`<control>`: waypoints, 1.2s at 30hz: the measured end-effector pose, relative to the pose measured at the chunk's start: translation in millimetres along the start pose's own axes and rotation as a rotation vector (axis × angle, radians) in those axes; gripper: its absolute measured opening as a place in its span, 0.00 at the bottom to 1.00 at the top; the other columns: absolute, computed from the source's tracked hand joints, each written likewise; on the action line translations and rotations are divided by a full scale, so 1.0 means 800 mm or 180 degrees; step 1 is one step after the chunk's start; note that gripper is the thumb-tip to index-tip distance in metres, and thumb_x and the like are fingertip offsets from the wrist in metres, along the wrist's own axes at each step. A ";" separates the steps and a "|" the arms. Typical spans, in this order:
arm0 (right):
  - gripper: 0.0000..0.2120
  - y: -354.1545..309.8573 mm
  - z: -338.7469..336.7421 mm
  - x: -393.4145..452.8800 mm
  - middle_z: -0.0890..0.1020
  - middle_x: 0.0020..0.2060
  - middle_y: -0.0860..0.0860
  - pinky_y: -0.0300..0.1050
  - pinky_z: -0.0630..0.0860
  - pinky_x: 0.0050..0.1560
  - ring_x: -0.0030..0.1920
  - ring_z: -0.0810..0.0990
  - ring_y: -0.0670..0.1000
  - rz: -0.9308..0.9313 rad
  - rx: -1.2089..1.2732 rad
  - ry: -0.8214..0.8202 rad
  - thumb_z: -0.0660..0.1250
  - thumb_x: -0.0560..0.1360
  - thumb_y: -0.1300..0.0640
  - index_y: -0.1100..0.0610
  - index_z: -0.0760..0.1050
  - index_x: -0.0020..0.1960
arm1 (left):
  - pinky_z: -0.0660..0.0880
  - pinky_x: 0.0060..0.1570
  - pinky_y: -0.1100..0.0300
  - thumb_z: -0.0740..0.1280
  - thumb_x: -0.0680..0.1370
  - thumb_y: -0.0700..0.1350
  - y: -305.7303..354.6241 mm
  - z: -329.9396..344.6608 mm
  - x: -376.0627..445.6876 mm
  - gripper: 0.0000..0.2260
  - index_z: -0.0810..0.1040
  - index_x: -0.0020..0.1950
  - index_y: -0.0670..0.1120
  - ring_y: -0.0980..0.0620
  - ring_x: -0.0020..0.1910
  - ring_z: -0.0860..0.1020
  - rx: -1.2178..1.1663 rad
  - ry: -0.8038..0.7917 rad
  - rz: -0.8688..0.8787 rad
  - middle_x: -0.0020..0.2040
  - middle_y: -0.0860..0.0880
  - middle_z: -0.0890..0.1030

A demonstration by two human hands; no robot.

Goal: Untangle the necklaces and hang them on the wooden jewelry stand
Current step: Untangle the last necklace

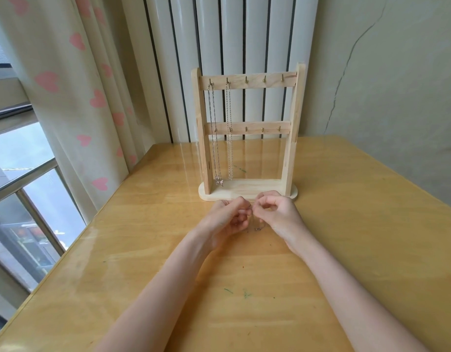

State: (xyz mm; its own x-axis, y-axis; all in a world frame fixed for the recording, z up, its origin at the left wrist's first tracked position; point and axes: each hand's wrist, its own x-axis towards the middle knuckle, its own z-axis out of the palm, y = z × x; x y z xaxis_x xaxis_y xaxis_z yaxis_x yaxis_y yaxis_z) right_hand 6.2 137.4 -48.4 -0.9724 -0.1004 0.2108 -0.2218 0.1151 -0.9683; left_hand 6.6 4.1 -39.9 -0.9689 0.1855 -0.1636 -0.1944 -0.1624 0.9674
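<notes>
A wooden jewelry stand (293, 128) with two hook rails stands upright at the far side of the table. Two silver necklaces hang from the two leftmost top hooks: one (214, 138) ends in a small pendant near the base, the other (229, 133) hangs beside it. Just in front of the stand's base, my left hand (227, 219) and my right hand (277, 214) meet with curled fingers. Both pinch a thin silver necklace (256, 226) that dangles between them down to the tabletop. Most of that chain is hidden by my fingers.
The glossy wooden table (359, 224) carries the stand. A white radiator (234, 34) rises behind the stand. A heart-patterned curtain (74, 85) and a window (21, 174) lie to the left, a cracked wall to the right.
</notes>
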 end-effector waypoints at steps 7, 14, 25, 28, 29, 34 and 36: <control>0.12 0.005 -0.001 0.001 0.72 0.39 0.47 0.30 0.68 0.40 0.39 0.72 0.43 -0.0290 -0.0759 0.0083 0.67 0.68 0.68 0.57 0.70 0.31 | 0.74 0.32 0.68 0.64 0.75 0.40 -0.004 -0.005 0.001 0.09 0.75 0.35 0.42 0.57 0.27 0.72 0.0313 -0.0378 -0.0232 0.30 0.48 0.72; 0.10 -0.002 -0.007 -0.003 0.73 0.29 0.54 0.36 0.65 0.28 0.27 0.69 0.46 0.0263 0.0773 0.0266 0.62 0.71 0.72 0.61 0.69 0.34 | 0.73 0.33 0.69 0.65 0.75 0.39 -0.004 0.005 -0.002 0.10 0.75 0.33 0.44 0.59 0.28 0.70 0.0889 -0.0492 -0.0039 0.29 0.51 0.72; 0.11 -0.008 -0.014 -0.002 0.76 0.31 0.54 0.36 0.65 0.26 0.28 0.70 0.46 0.0564 0.2083 -0.0237 0.59 0.74 0.73 0.57 0.66 0.41 | 0.74 0.36 0.68 0.63 0.75 0.36 -0.004 0.000 0.002 0.11 0.73 0.33 0.45 0.58 0.30 0.69 0.0342 -0.0216 0.0120 0.29 0.51 0.70; 0.11 -0.008 -0.012 -0.003 0.75 0.31 0.52 0.37 0.63 0.27 0.28 0.68 0.46 0.0594 0.2213 -0.0343 0.57 0.75 0.71 0.57 0.66 0.42 | 0.74 0.35 0.67 0.64 0.75 0.34 -0.004 0.000 0.002 0.12 0.71 0.32 0.44 0.56 0.30 0.70 0.0253 -0.0093 0.0295 0.28 0.51 0.72; 0.10 -0.009 -0.012 -0.002 0.75 0.30 0.51 0.37 0.62 0.27 0.28 0.68 0.47 0.0589 0.2234 -0.0373 0.57 0.75 0.71 0.57 0.66 0.42 | 0.73 0.33 0.67 0.64 0.74 0.34 -0.002 0.000 0.002 0.12 0.71 0.32 0.44 0.56 0.29 0.71 0.0157 -0.0072 0.0323 0.29 0.51 0.72; 0.07 -0.010 -0.008 -0.003 0.72 0.30 0.53 0.38 0.65 0.26 0.28 0.69 0.48 0.0484 0.1816 -0.0428 0.57 0.76 0.70 0.60 0.70 0.44 | 0.71 0.30 0.66 0.63 0.75 0.34 0.000 -0.003 0.000 0.11 0.71 0.34 0.45 0.56 0.27 0.69 0.0170 -0.0208 0.0215 0.28 0.50 0.71; 0.04 -0.008 -0.007 -0.003 0.74 0.32 0.55 0.38 0.69 0.27 0.28 0.71 0.48 0.0315 0.1279 -0.0393 0.62 0.76 0.67 0.63 0.75 0.46 | 0.71 0.30 0.65 0.63 0.75 0.35 -0.001 -0.004 0.000 0.09 0.71 0.37 0.45 0.55 0.27 0.70 0.0409 -0.0141 0.0278 0.29 0.49 0.72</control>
State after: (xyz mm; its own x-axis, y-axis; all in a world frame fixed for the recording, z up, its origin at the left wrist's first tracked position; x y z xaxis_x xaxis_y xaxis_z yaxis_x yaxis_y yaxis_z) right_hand 9.6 142.6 -41.9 -0.9661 -0.2285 0.1204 -0.0583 -0.2614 -0.9635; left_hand 6.4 0.8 -41.2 -0.9730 0.2192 -0.0718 -0.0857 -0.0549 0.9948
